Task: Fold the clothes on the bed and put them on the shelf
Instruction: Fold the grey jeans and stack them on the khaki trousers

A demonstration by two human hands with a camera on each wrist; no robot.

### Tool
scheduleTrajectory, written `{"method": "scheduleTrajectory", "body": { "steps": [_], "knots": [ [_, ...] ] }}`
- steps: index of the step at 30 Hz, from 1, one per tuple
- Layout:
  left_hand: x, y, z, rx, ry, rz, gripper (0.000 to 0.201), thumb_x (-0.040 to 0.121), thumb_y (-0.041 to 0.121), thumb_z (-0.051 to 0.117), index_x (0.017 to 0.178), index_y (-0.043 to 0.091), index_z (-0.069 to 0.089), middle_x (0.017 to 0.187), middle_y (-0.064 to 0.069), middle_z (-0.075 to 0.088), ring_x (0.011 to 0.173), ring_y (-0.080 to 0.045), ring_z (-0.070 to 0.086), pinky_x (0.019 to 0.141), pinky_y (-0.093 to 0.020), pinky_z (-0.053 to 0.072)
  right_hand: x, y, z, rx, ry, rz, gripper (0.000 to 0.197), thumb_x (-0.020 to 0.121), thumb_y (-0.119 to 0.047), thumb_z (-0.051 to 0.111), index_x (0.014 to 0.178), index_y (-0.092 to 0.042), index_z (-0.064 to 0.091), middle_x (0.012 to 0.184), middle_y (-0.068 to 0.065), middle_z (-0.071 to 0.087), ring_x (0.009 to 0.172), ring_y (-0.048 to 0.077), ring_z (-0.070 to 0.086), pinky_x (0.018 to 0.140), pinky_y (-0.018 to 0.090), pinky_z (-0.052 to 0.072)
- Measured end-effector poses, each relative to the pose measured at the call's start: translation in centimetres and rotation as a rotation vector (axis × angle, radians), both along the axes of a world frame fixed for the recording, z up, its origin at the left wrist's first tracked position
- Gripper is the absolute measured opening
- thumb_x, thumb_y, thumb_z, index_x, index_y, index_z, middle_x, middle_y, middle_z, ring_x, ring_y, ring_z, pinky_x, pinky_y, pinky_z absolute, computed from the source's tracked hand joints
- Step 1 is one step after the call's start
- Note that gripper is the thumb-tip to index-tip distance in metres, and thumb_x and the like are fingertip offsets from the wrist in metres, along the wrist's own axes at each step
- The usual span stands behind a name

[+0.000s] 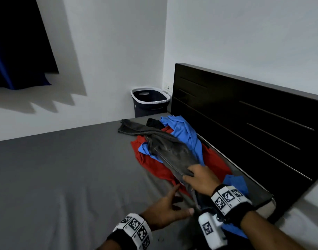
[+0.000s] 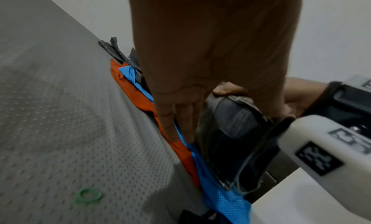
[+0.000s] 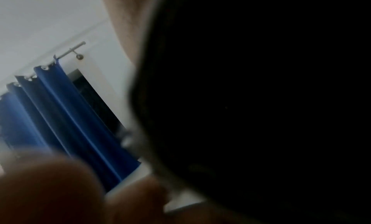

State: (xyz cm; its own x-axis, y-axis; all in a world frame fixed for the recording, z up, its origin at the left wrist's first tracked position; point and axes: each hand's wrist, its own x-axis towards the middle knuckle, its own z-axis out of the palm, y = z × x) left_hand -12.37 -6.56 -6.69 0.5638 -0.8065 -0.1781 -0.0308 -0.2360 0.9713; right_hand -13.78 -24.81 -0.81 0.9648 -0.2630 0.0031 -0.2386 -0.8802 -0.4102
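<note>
already the right hand (image 1: 199,177) grips the grey jeans (image 1: 169,150) at five o'clock of the pile, likely to free them; left hand (image 1: 165,208) hovers open beside, on the bed (image 1: 55,168).

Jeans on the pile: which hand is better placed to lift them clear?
Right. The right hand already grips the jeans at their near end, atop the red and blue garments. The left hand is open beside them, holding nothing.
</note>
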Motion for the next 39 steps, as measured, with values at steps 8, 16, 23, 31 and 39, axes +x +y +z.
{"method": "scheduleTrajectory", "body": {
  "steps": [8, 16, 23, 31, 39],
  "knots": [
    [-1.0, 2.0, 1.7, -0.23, 0.428, 0.257, 0.072, 0.078, 0.032, 0.077, 0.138, 0.028, 0.037, 0.122, -0.013, 0.067, 0.095, -0.034, 0.07, 0.066, -0.037, 0.057, -0.5, 4.7, 0.1, 0.718, -0.049, -0.013, 0.029, 0.098, -0.032, 0.054, 0.104, -0.008, 0.068, 0.091, -0.001, 0.069, 0.079, 0.013, 0.063, 0.07, 0.027, 0.054],
    [0.4, 3.6, 2.9, -0.242, 0.512, 0.523, 0.031, 0.096, 0.019, 0.057, 0.115, -0.005, 0.061, 0.086, -0.021, 0.07, 0.058, -0.023, 0.066, 0.054, -0.029, 0.056, -5.3, 1.3, -3.5, 0.243, -0.003, 0.263, 0.094, 0.054, -0.093, 0.053, 0.136, -0.047, 0.044, 0.144, -0.023, 0.043, 0.132, -0.01, 0.038, 0.112, 0.025, 0.033],
    [1.7, 5.8, 3.8, -0.278, 0.626, 0.648, 0.028, 0.094, 0.035, 0.057, 0.099, 0.009, 0.065, 0.078, -0.01, 0.07, 0.05, -0.018, 0.06, 0.045, -0.023, 0.048, -5.5, 2.5, -3.4, 0.795, -0.076, -0.055, 0.092, 0.055, -0.071, 0.079, 0.135, -0.037, 0.049, 0.128, -0.015, 0.061, 0.116, -0.002, 0.057, 0.103, 0.029, 0.047],
    [-0.3, 11.5, 4.4, -0.25, 0.643, 0.753, 0.024, 0.092, 0.038, 0.056, 0.091, 0.015, 0.063, 0.066, -0.007, 0.064, 0.06, -0.021, 0.06, 0.055, -0.025, 0.043, -4.8, 10.5, 0.2, 1.546, -0.036, -0.263, 0.024, 0.084, -0.021, 0.064, 0.103, -0.011, 0.075, 0.096, 0.015, 0.075, 0.079, 0.026, 0.073, 0.071, 0.033, 0.056],
    [-1.6, 18.4, 3.1, 0.141, -0.203, 0.575, 0.088, 0.082, 0.067, 0.059, 0.149, 0.022, 0.025, 0.152, 0.006, 0.035, 0.136, -0.006, 0.038, 0.11, -0.024, 0.032, -1.0, 17.3, 2.9, 0.481, -0.315, 0.169, 0.021, 0.079, -0.015, 0.065, 0.095, -0.028, 0.066, 0.099, -0.009, 0.07, 0.095, 0.007, 0.065, 0.092, 0.027, 0.05]
  ]
}}
